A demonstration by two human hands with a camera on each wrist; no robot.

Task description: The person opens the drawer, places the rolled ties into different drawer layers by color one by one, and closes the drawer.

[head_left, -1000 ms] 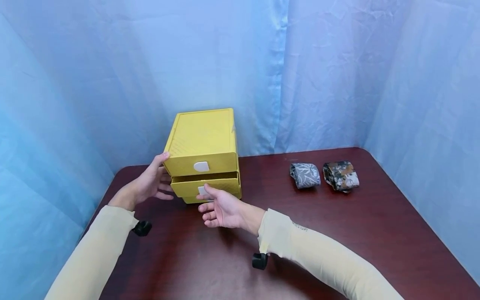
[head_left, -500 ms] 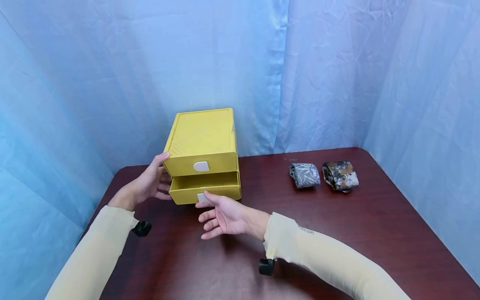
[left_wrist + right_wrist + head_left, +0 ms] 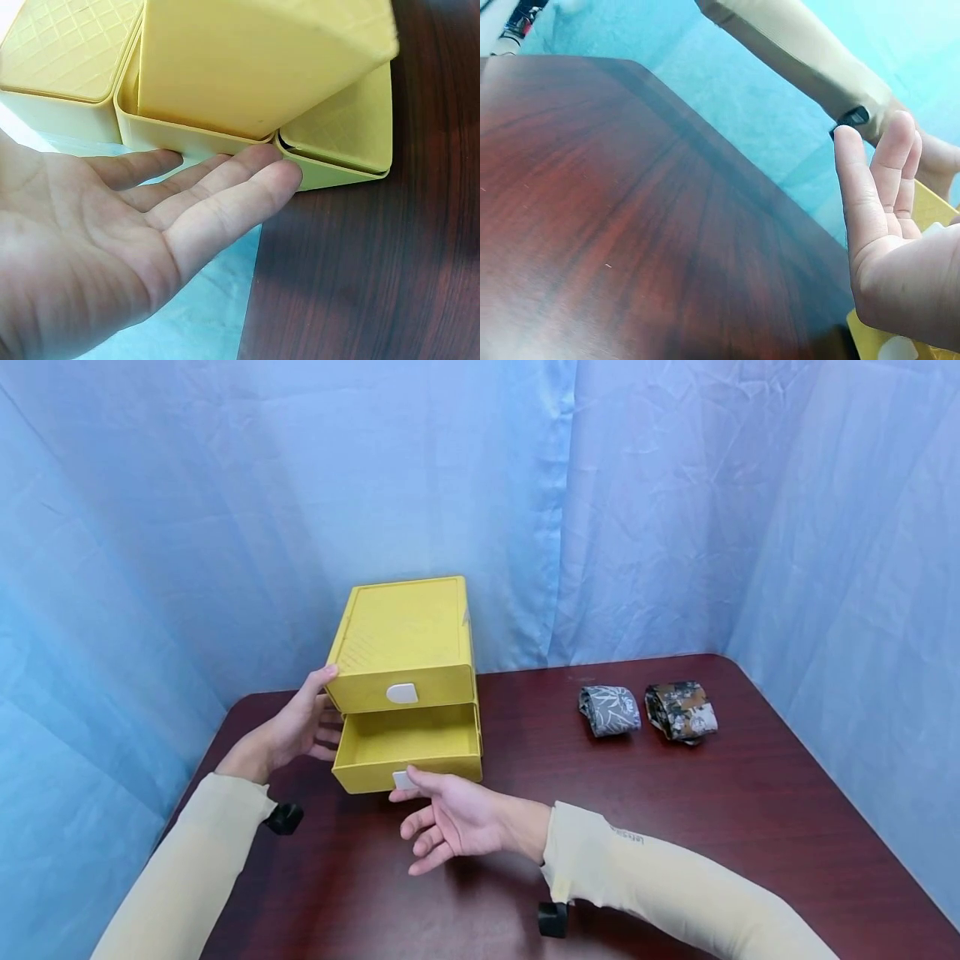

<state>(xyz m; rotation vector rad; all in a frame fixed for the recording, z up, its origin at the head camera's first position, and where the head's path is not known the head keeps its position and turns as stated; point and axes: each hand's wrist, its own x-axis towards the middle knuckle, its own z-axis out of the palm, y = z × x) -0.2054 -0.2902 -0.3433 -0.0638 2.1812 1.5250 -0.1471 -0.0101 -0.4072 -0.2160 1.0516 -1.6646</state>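
A yellow drawer cabinet (image 3: pixel 405 622) stands on the table, its middle drawer (image 3: pixel 408 739) pulled well out, the inside bare. My right hand (image 3: pixel 468 818) pinches the drawer's white handle (image 3: pixel 401 780) between thumb and index finger; the other fingers spread loosely below. At the cabinet's left side my left hand (image 3: pixel 296 727) rests with its thumb at the top front corner. In the left wrist view, the nearly straight fingers (image 3: pixel 225 210) of that hand lie along the cabinet's side, beside the drawer tiers. The right wrist view shows the handle mostly hidden behind the right hand (image 3: pixel 900 262).
Two rolled cloth bundles, a grey leaf-patterned bundle (image 3: pixel 610 711) and a brown camouflage bundle (image 3: pixel 681 712), lie at the table's back right. The dark red table (image 3: pixel 675 810) is bordered by light blue curtains (image 3: pixel 637 510) behind and at the sides.
The middle drawer has slid out toward me, from slightly ajar to wide open, with my right hand drawing back along with it. My left hand has stayed at the cabinet's side.
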